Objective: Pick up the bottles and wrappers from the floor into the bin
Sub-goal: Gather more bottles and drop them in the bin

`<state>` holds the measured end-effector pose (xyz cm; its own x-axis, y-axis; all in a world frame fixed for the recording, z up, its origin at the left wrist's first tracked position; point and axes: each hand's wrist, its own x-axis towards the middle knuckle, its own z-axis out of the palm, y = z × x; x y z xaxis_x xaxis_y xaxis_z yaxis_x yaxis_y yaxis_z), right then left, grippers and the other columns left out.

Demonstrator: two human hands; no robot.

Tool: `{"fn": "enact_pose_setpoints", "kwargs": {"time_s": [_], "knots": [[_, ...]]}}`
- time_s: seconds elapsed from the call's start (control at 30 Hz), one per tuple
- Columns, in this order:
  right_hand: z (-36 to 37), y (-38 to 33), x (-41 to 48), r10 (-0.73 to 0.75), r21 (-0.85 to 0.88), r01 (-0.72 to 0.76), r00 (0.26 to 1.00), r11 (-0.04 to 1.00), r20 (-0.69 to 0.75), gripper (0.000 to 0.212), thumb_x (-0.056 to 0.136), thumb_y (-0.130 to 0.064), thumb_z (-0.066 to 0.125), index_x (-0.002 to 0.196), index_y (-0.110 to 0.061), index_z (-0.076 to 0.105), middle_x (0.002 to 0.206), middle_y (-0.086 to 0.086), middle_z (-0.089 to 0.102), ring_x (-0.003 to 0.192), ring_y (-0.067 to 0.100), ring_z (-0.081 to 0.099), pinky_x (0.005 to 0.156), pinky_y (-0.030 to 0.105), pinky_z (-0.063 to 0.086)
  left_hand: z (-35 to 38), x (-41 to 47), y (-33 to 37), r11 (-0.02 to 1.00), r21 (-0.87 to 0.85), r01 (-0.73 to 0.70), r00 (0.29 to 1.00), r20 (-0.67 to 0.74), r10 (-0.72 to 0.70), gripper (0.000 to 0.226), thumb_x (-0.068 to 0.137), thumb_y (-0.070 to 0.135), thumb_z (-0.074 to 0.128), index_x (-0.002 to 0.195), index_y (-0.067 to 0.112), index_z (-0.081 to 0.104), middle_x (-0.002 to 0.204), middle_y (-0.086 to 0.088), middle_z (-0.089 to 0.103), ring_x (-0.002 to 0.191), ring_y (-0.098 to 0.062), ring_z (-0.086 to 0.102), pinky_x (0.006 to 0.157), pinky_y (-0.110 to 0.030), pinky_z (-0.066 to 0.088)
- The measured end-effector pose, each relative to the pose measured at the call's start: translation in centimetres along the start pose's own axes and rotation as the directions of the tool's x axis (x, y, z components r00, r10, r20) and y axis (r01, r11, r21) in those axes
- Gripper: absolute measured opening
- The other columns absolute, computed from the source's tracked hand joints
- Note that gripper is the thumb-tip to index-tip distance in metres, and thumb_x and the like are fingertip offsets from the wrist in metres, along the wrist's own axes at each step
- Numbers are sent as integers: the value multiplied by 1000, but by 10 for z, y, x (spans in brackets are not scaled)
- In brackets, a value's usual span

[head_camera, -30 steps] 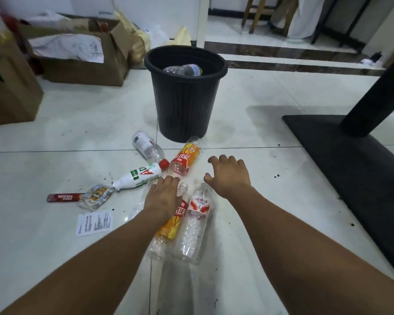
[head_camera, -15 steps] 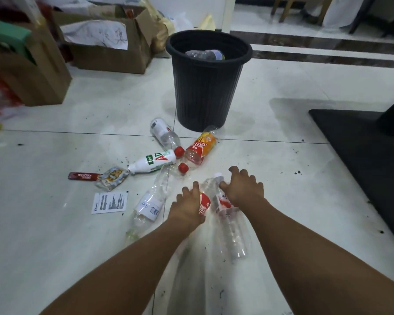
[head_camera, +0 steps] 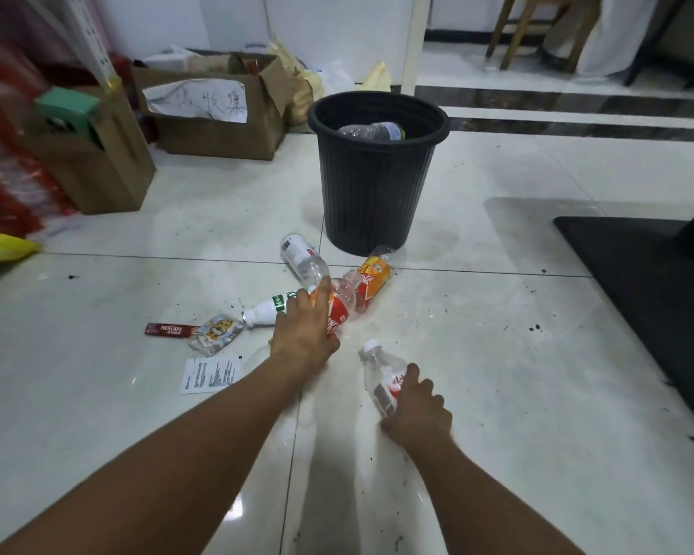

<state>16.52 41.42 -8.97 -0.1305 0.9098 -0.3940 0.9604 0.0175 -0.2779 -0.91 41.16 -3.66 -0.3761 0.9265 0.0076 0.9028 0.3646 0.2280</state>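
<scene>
A black ribbed bin point(head_camera: 373, 194) stands on the tiled floor with a clear bottle inside. My left hand point(head_camera: 303, 332) grips a clear bottle with a red-orange label point(head_camera: 343, 304), lifted toward the bin. My right hand point(head_camera: 415, 406) holds a clear white-capped bottle with a red label point(head_camera: 379, 370). On the floor lie a clear bottle with a white label point(head_camera: 299, 256), an orange-labelled bottle point(head_camera: 371, 280), a white bottle with green print point(head_camera: 267, 310), a red Nescafe sachet point(head_camera: 169, 329), a cartoon-printed wrapper point(head_camera: 215, 334) and a white paper slip point(head_camera: 211, 373).
Cardboard boxes point(head_camera: 213, 122) and a brown box point(head_camera: 93, 166) stand at the back left, with a yellow bag point(head_camera: 1, 248) at the left edge. A black table base point(head_camera: 650, 282) covers the floor at right. Chair legs point(head_camera: 513, 34) stand far back.
Both hands have closed around bottles and lifted them off the floor. The left hand moved forward toward the bin; the right hand drew back to the right. The view tilted upward.
</scene>
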Motion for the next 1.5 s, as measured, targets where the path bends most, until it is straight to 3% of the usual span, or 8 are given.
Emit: {"fn": "enact_pose_setpoints", "kwargs": {"time_s": [0.13, 0.3, 0.53, 0.77, 0.97, 1.23, 1.4, 1.5], "knots": [[-26, -15, 4, -104, -126, 96, 993, 987, -60, 61, 89, -40, 57, 136, -16, 27, 123, 7, 48, 113, 26, 51, 87, 35, 42, -11, 5, -4, 1000, -15, 2, 1000, -27, -2, 94, 81, 38, 66, 149, 22, 3, 131, -15, 40, 117, -29, 44, 94, -41, 42], [-89, -55, 21, -109, -49, 103, 982, 993, -155, 68, 82, -34, 69, 133, -11, 31, 131, 6, 46, 121, 26, 47, 92, 34, 41, -35, 18, -14, 1000, -15, -20, 998, -54, 19, 91, 83, 39, 66, 149, 23, 6, 133, -15, 38, 117, -30, 43, 94, -41, 42], [-179, -87, 27, -230, -148, 185, 880, 972, -415, 74, 78, -29, 75, 134, -13, 30, 131, 7, 46, 119, 28, 47, 90, 37, 41, -94, 43, -27, 999, -52, 3, 985, -173, -12, 89, 82, 32, 69, 148, 22, 10, 131, -13, 42, 115, -31, 46, 90, -42, 44], [-271, -94, 23, -242, -162, 184, 834, 969, -497, 79, 77, -33, 76, 137, -14, 28, 134, 11, 45, 120, 30, 48, 94, 38, 43, -171, 80, -12, 990, -139, 21, 960, -275, -59, 83, 74, 26, 78, 140, 13, 29, 131, -11, 46, 118, -30, 47, 94, -43, 45], [-343, -96, 48, -216, -123, 178, 816, 976, -537, 81, 75, -32, 78, 136, -13, 29, 133, 10, 45, 122, 30, 46, 90, 38, 41, -203, 130, 27, 991, -124, -52, 954, -299, 13, 84, 75, 25, 77, 141, 18, 26, 130, -11, 41, 117, -31, 47, 95, -44, 44], [-410, -97, 104, -262, -182, 194, 807, 964, -529, 79, 73, -35, 79, 132, -13, 32, 130, 10, 47, 120, 29, 47, 87, 39, 43, -213, 212, 84, 995, 22, -100, 970, -220, 103, 85, 76, 27, 74, 145, 17, 24, 136, -10, 38, 123, -29, 39, 101, -40, 37], [-448, -93, 116, -265, -151, 219, 820, 964, -507, 78, 72, -34, 79, 130, -13, 31, 129, 10, 47, 118, 29, 48, 86, 39, 44, -219, 225, 105, 987, 121, -105, 991, -70, 114, 85, 77, 32, 72, 145, 22, 22, 139, -6, 39, 126, -27, 37, 105, -40, 34], [-467, -85, 111, -252, -139, 211, 846, 968, -470, 82, 71, -36, 80, 132, -13, 31, 131, 10, 45, 118, 29, 50, 86, 38, 45, -226, 222, 119, 996, 64, -57, 998, 19, 56, 92, 76, 38, 73, 147, 18, 18, 141, -7, 39, 129, -27, 36, 106, -40, 35]]}}
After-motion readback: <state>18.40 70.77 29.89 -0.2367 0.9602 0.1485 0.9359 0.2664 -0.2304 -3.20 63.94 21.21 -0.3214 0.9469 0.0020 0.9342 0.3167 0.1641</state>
